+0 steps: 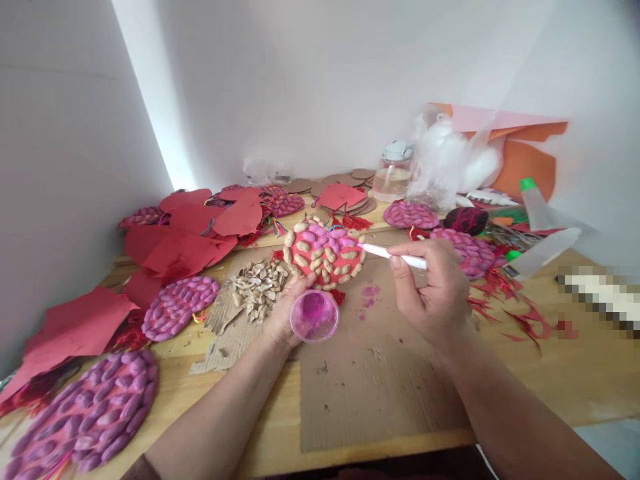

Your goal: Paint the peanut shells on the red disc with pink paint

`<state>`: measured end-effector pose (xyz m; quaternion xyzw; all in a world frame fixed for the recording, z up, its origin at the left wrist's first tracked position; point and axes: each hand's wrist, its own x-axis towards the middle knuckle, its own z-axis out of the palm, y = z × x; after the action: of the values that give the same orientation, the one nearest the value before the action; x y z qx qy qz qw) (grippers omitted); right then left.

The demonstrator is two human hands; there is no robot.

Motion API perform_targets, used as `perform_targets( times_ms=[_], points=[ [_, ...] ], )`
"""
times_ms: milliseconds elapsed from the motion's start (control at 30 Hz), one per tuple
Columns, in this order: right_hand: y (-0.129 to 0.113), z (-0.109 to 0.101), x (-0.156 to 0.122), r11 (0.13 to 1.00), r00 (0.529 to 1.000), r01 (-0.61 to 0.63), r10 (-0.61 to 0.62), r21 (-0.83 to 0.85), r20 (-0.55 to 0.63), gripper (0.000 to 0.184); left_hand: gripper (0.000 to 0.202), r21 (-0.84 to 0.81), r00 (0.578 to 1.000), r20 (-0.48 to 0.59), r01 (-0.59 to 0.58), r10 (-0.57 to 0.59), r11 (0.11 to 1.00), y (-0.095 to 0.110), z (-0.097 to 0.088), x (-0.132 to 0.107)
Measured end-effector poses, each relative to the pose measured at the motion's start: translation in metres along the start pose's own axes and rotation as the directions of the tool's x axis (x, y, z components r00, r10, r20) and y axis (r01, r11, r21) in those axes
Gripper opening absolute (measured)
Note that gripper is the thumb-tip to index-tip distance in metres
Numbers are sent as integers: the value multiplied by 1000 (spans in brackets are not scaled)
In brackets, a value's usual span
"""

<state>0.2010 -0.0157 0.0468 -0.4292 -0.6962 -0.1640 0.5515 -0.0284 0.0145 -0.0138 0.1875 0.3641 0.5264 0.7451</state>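
My right hand [430, 287] is closed around a white paintbrush [407, 259], its pink tip touching a peanut shell at the upper right of a red disc [325, 257]. Peanut shells cover this disc; several near the top are pink, the others bare tan. My left hand [289, 310] holds a small clear cup [315, 317] with magenta paint inside. Its fingers also reach the disc's lower edge, partly hidden behind the cup. Below lies a cardboard sheet [385, 387] with pink paint spots.
Loose peanut shells [257, 287] lie in a pile left of the disc. Finished-looking purple discs [100, 413] and red paper pieces [195, 227] spread along the left. At the back stand a jar of liquid [393, 177] and a plastic bag [445, 160]; glue bottles [545, 253] lie right.
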Motion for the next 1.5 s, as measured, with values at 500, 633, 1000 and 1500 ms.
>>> perform_targets(
  times_ms=[500,633,1000,1500],
  points=[
    [-3,-3,1,1000,1000,13,-13,20,12,2,37,46,998,6,-67,67,997,-2,9,-3],
    [-3,-3,1,1000,1000,10,-11,26,28,3,40,59,997,-9,-75,75,995,-3,9,-4],
    [-7,-4,4,999,1000,14,-14,47,-3,2,40,77,997,21,-74,73,994,-1,11,-6],
    [-7,-3,0,997,999,-12,9,73,41,7,39,93,996,61,-64,58,994,-4,14,-7]
  ],
)
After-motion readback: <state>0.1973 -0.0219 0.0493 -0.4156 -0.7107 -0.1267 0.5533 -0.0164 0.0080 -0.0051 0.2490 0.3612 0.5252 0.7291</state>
